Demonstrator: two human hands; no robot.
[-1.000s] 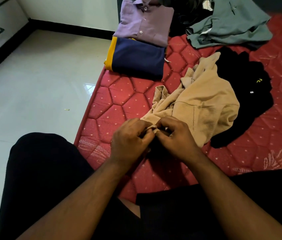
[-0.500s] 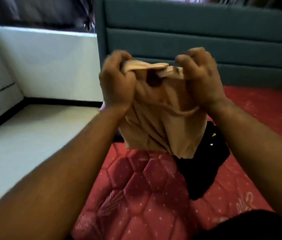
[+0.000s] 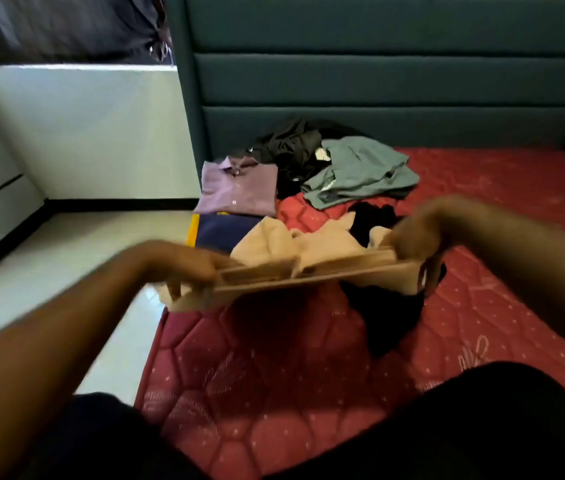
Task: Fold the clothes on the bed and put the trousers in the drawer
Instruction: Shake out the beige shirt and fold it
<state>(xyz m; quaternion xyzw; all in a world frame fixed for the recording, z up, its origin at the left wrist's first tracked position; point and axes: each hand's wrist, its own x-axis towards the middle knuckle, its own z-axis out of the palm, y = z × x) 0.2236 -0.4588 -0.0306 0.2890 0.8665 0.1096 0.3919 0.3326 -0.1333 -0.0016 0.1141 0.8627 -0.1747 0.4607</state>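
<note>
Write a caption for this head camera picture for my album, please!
Left hand and right hand stretch beige cloth garment over red quilted mattress.

The person's forearms are bare to the frame edge, with no sleeve in view. The left hand (image 3: 184,268) and right hand (image 3: 416,244) carry no visible rings or watch. Black trousers (image 3: 464,427) cover both legs.

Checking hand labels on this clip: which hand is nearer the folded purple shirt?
Left. The left hand grips the beige garment below and slightly left of the purple shirt; the right hand holds its other end, farther off to the right.
</note>
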